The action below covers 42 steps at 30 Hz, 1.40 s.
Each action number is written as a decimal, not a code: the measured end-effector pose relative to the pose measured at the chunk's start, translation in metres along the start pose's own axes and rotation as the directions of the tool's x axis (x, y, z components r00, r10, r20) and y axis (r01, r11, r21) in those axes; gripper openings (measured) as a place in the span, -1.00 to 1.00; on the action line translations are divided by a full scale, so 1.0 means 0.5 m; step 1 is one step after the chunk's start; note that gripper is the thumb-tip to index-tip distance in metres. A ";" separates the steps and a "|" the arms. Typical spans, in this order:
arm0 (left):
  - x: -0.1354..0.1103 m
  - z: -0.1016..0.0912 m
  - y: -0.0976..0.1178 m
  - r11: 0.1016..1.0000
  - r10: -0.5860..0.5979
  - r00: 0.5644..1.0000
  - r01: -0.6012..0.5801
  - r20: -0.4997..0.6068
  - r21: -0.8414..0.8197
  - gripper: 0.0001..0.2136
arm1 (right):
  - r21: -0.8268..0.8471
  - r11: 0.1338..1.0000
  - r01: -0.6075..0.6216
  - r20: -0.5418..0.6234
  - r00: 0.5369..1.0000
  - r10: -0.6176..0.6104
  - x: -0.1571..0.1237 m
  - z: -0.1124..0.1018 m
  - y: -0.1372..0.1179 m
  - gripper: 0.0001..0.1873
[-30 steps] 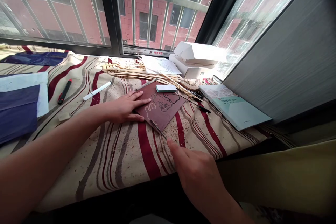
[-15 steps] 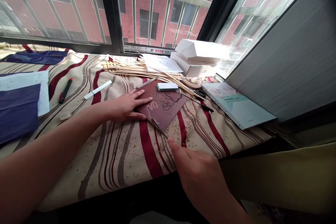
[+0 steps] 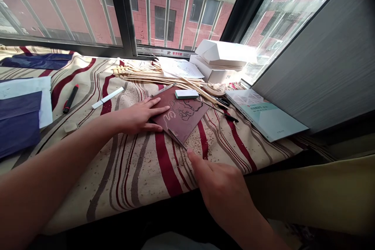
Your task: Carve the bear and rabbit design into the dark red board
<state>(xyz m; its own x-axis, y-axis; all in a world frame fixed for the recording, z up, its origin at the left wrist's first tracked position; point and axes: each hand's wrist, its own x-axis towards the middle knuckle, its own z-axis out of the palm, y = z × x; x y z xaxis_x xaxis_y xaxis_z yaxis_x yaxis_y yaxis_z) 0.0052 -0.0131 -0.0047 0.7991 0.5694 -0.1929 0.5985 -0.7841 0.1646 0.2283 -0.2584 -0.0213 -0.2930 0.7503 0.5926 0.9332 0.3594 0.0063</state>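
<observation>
A reddish-brown carving board (image 3: 187, 129) lies turned cornerwise on the striped cloth, with a black line drawing and some pale cut lines on its face. My left hand (image 3: 142, 116) rests flat on its left side, fingers spread. Closed round a thin carving tool (image 3: 177, 140), my right hand (image 3: 221, 181) is at the board's near edge; the tool's metal tip touches or hovers just over the board, I cannot tell which. The handle is hidden in my fist. A small white and green block (image 3: 186, 94) sits on the board's far part.
Thin wooden strips (image 3: 140, 76), a paper sheet (image 3: 180, 67) and a white box (image 3: 216, 73) stand by the window. A book (image 3: 266, 115) and scissors (image 3: 222, 102) lie right. A red-black pen (image 3: 70, 99), a white stick (image 3: 107, 98) and an eraser-like lump (image 3: 70, 127) lie left. Crumbs dot the cloth.
The view has shifted slightly. The tool's tip appears a little further up and left on the board, while my left hand stays pressed in the same place.
</observation>
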 end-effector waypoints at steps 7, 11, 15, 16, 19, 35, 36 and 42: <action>0.002 -0.012 0.016 0.998 -0.057 0.998 0.057 0.037 0.012 -0.11 | -0.001 1.000 -0.012 0.012 1.000 0.012 -0.006 -0.007 -0.001 -0.58; 0.002 -0.015 0.019 0.997 -0.073 0.996 0.073 0.044 0.016 -0.11 | 0.005 1.000 -0.007 -0.011 1.000 0.007 -0.007 -0.004 0.003 -0.59; 0.000 -0.013 0.015 0.998 -0.067 0.997 0.067 0.042 0.014 -0.09 | 0.030 0.999 -0.012 0.004 1.000 0.012 -0.007 -0.002 0.010 -0.59; -0.001 -0.013 0.014 0.998 -0.063 0.997 0.062 0.041 0.015 -0.09 | 0.035 0.999 -0.021 0.001 1.000 0.021 -0.007 -0.001 0.012 -0.60; -0.001 -0.011 0.011 0.998 -0.060 0.998 0.060 0.021 0.012 -0.09 | 0.048 0.998 -0.038 -0.023 0.999 0.039 -0.006 0.001 0.018 -0.62; -0.003 -0.001 0.003 0.999 -0.030 0.999 0.030 -0.013 0.009 -0.06 | 0.212 0.976 -0.045 0.004 0.999 0.045 0.001 0.018 0.031 -0.55; -0.003 -0.001 0.003 1.000 -0.029 0.999 0.029 -0.014 0.006 -0.05 | 0.213 0.976 -0.039 0.010 0.999 0.038 -0.001 0.018 0.029 -0.55; 0.000 -0.005 0.012 0.998 -0.062 0.998 0.062 0.015 0.008 -0.05 | 0.128 0.992 0.017 0.008 1.000 -0.018 0.001 0.008 0.013 -0.54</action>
<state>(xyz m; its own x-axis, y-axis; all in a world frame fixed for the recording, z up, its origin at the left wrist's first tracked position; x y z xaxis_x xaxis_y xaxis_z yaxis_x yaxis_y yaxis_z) 0.0089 -0.0173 -0.0011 0.7597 0.6130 -0.2170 0.6460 -0.7495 0.1447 0.2334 -0.2536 -0.0243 -0.3113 0.7484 0.5856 0.8939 0.4397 -0.0867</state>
